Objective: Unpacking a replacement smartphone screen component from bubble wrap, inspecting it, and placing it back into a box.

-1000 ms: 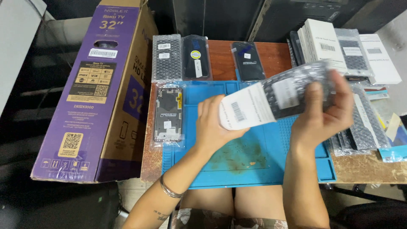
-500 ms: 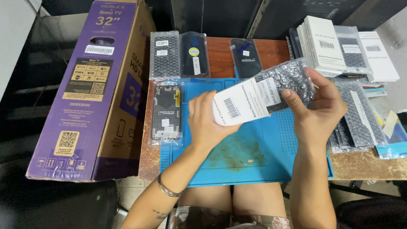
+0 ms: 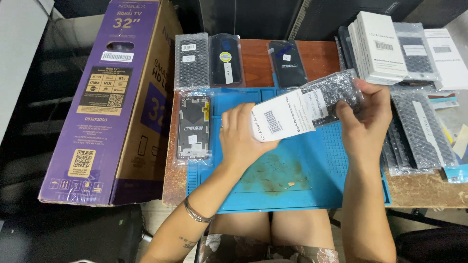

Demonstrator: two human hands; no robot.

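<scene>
progress: bubble-wrapped part (image 3: pixel 336 95) about half out of white box (image 3: pixel 285 119), above blue mat (image 3: pixel 292 175) | left hand (image 3: pixel 241 141) grips box | right hand (image 3: pixel 365 117) pinches wrap | rest inside

A purple television carton (image 3: pixel 109 102) stands left of the blue work mat (image 3: pixel 292 180), bagged phone screens (image 3: pixel 209 61) behind.
</scene>
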